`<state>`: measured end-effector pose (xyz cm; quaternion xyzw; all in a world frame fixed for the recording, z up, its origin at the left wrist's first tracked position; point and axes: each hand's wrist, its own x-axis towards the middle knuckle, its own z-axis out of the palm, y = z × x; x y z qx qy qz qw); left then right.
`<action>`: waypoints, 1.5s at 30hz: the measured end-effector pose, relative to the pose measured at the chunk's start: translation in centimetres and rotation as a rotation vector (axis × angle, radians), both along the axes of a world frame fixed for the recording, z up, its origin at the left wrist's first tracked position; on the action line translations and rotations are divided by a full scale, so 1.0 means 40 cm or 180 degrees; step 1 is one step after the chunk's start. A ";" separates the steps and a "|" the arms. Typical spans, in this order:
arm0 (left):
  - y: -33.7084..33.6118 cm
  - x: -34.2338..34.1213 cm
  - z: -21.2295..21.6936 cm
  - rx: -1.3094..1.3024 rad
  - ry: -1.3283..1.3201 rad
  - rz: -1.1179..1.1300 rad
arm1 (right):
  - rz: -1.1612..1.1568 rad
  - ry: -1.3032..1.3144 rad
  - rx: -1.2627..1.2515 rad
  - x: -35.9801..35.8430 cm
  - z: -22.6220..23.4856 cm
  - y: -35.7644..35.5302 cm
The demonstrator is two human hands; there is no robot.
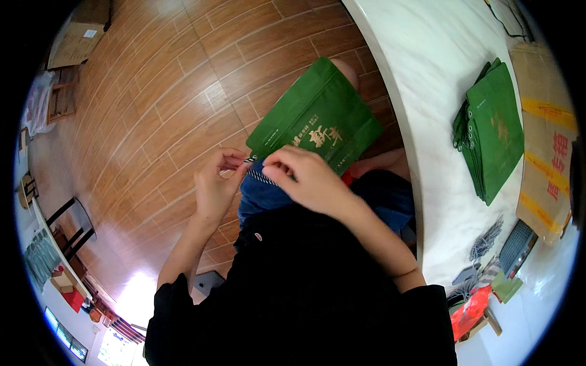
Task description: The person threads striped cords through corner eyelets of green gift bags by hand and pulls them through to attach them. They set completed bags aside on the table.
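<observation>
A flat green bag with gold printing lies across my lap, over blue-clad legs. A black-and-white striped cord runs by its near left corner, where a small eyelet sits. At that corner my left hand is closed, thumb and fingertips pinching a short piece of the cord. My right hand is beside it with curled fingers, and the cord's longer stretch runs in under them. Its fingertips partly hide the cord, which looks gripped there.
On my right curves a white marble-look tabletop bearing a stack of green bags, a taped cardboard box, a bundle of striped cords and a keyboard. A black-framed chair stands left on the brown tiled floor.
</observation>
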<state>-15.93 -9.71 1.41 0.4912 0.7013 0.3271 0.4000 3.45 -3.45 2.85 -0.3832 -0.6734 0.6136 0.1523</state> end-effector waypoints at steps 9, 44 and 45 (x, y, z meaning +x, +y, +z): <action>0.015 -0.006 0.017 -0.0694 -0.0731 0.0285 | -0.0166 -0.1003 0.1973 -0.085 -0.040 -0.119; -0.014 0.003 -0.055 -0.0321 -0.0187 0.0203 | -0.0703 0.0083 0.2392 -0.091 -0.054 0.049; -0.014 -0.003 -0.059 -0.0493 -0.0367 0.0231 | -0.0814 0.0028 0.2081 -0.076 -0.056 0.019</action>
